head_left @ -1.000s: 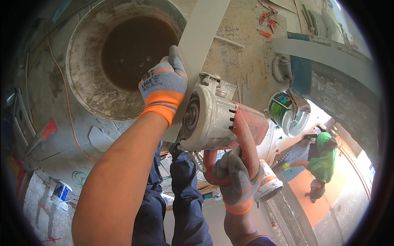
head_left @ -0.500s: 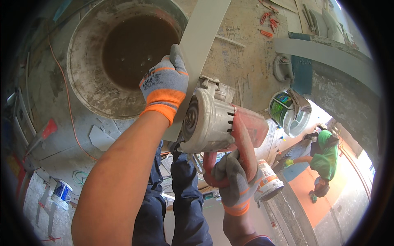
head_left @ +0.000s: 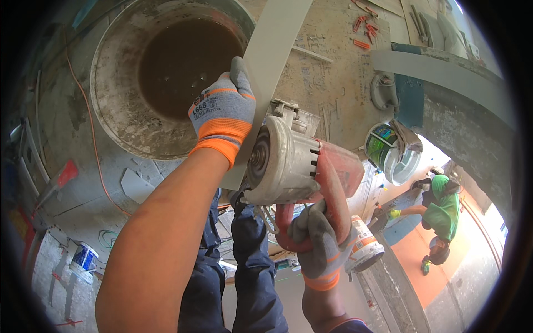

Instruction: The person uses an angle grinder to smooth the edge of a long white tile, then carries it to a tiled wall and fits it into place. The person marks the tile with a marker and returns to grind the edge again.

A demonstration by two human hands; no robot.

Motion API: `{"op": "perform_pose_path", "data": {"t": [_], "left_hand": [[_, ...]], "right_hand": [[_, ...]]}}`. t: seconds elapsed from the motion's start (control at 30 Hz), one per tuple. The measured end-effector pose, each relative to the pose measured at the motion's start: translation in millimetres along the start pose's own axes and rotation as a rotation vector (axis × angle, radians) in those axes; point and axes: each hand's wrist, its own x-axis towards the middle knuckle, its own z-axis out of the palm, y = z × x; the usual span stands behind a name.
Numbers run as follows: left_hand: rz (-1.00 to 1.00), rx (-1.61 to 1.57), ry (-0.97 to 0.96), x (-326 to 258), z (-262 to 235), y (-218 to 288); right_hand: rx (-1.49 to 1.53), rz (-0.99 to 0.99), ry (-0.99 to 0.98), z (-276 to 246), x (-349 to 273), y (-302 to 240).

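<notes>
My left hand (head_left: 225, 108), in a grey and orange glove, is closed on the near part of a long pale tile strip (head_left: 277, 47), thumb along its edge. Around the red loop handle of a handheld circular saw (head_left: 302, 166) wrap the gloved fingers of my right hand (head_left: 319, 238). The saw's metal body lies against the strip's right side, just below my left hand. A round dark disc (head_left: 258, 158) shows on the saw's left face; whether it spins, I cannot tell. Its cutting edge is partly hidden by the strip and housing.
A large tub of brown water (head_left: 191, 66) stands left of the strip. To the right are a green-labelled bucket (head_left: 383, 147), a white bucket (head_left: 363, 252) and a person in green (head_left: 444, 208) working low down. Red clamps (head_left: 363, 33) lie on the board; an orange cord (head_left: 91, 130) runs at left.
My hands, the saw and the strip stay almost in place, with only a slight shift. The person in green has moved a little, arm reaching left.
</notes>
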Motion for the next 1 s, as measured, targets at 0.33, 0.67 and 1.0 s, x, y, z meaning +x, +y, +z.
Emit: {"op": "perform_pose_path", "data": {"t": [0.33, 0.67, 1.0], "left_hand": [[0.014, 0.015, 0.022, 1, 3, -1], [-0.005, -0.004, 0.016, -1, 0, 3], [-0.084, -0.004, -0.12, 0, -4, 5]], "right_hand": [[0.015, 0.007, 0.001, 1, -6, 1], [0.067, 0.009, 0.011, 1, -8, -2], [-0.019, -0.025, 0.001, -2, -8, 3]]}}
